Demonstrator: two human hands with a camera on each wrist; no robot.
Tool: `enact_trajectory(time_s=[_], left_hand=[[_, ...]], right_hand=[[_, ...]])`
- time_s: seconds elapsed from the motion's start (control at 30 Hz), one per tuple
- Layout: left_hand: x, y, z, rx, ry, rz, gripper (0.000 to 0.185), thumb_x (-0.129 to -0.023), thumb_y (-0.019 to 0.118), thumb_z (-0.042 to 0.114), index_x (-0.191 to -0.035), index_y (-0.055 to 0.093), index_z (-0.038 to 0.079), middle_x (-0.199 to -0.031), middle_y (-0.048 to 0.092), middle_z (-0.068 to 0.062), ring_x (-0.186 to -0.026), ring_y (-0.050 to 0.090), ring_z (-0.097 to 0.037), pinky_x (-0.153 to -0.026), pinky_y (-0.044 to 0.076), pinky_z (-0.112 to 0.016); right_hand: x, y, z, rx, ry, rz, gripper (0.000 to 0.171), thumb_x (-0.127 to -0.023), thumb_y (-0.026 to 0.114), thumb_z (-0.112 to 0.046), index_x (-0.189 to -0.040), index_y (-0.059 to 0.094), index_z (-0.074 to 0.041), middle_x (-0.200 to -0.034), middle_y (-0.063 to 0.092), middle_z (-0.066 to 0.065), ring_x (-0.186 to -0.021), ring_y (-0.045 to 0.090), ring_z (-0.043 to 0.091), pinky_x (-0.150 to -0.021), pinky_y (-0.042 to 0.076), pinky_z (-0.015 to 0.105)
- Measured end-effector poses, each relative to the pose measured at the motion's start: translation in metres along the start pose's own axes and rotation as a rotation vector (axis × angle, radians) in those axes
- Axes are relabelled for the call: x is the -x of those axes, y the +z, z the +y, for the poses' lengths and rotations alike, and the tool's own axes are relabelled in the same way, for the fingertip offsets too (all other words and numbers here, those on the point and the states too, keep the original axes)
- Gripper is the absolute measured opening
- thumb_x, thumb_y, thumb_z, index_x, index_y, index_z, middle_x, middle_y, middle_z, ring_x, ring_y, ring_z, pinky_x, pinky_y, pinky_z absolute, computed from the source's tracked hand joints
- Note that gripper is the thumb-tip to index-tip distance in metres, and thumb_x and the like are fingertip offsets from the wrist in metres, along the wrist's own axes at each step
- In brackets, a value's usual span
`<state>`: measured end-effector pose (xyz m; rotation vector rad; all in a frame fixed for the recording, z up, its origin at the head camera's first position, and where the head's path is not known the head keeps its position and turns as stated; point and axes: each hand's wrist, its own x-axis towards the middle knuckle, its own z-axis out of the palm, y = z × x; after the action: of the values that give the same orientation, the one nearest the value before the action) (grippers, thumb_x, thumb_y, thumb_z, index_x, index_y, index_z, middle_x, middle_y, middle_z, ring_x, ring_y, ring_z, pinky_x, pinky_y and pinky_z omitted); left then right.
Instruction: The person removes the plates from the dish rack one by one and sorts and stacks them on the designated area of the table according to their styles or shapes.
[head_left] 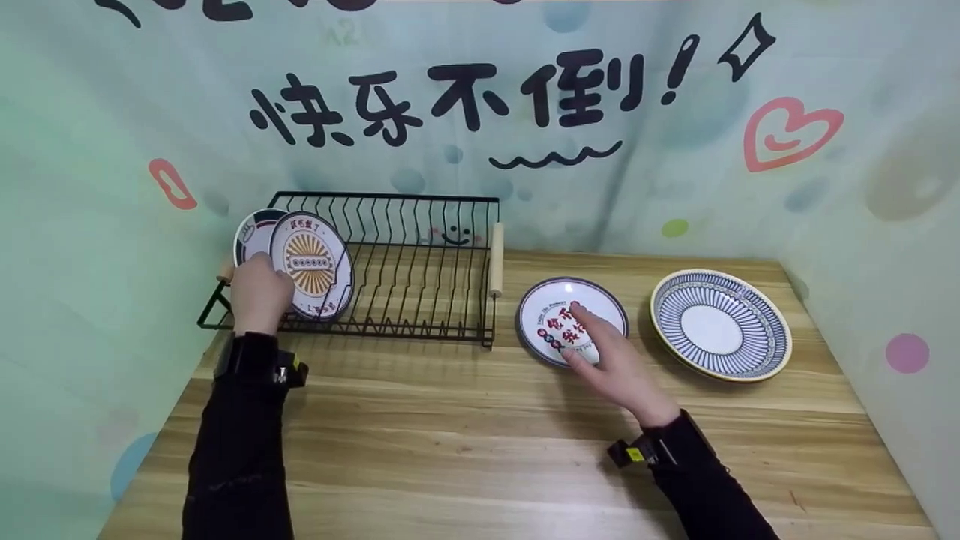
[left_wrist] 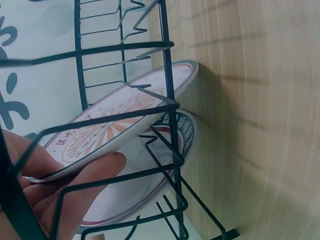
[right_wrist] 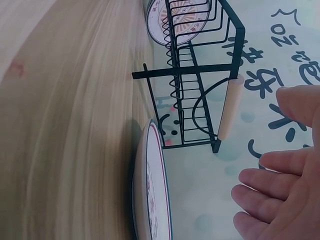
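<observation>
The wooden table point(head_left: 450, 435) carries a black rack point(head_left: 420, 300), a small plate point(head_left: 559, 315), and apparently two stacked striped plates point(head_left: 720, 322).

There are 4 plates in all. 2 stand on edge at the left end of the rack, in the left middle of the head view: the sunburst plate point(head_left: 312, 264) in front and the dark-rimmed plate point(head_left: 252, 234) behind it. 2 lie flat on the 1 wooden table point(head_left: 480, 450): the red-lettered plate point(head_left: 559, 315) at centre and the blue striped plate point(head_left: 720, 324) at right. There is 1 black wire dish rack point(head_left: 420, 262), and 2 hands: the left hand point(head_left: 259, 294) and the right hand point(head_left: 615, 367).
</observation>
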<state>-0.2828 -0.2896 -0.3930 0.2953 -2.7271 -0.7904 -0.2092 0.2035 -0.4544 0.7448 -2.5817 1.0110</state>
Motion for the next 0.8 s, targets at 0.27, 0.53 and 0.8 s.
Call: enact_trajectory(time_s=[0.27,0.53,0.8], left_hand=[[0.005,-0.002,0.009,-0.011,0.046,0.108,0.021,-0.089,0.043,-0.003,-0.099,0.055,-0.018,-0.096,0.060,-0.039,-0.085,0.059,-0.055,-0.069,0.046,-0.062],[0.011,-0.004,0.018,-0.019,0.079,0.197,0.018,-0.090,0.045,-0.003,-0.097,0.056,-0.015,-0.089,0.062,-0.035,-0.078,0.060,-0.054,-0.062,0.048,-0.062],[0.013,-0.006,0.021,-0.016,0.068,0.227,0.019,-0.091,0.044,-0.002,-0.099,0.055,-0.015,-0.088,0.062,-0.036,-0.077,0.060,-0.054,-0.062,0.049,-0.062]], right_hand=[[-0.004,0.001,-0.006,0.001,-0.027,0.009,0.066,-0.092,0.069,-0.018,-0.147,0.041,0.003,-0.146,0.045,0.025,-0.134,0.043,0.041,-0.113,0.031,0.051],[-0.008,0.002,-0.009,-0.003,-0.047,0.023,0.065,-0.094,0.067,-0.022,-0.148,0.040,0.002,-0.148,0.044,0.022,-0.134,0.043,0.038,-0.113,0.031,0.049],[-0.010,0.001,-0.010,-0.012,-0.056,0.040,0.064,-0.094,0.067,-0.022,-0.147,0.041,0.003,-0.147,0.045,0.023,-0.134,0.043,0.039,-0.114,0.030,0.048]])
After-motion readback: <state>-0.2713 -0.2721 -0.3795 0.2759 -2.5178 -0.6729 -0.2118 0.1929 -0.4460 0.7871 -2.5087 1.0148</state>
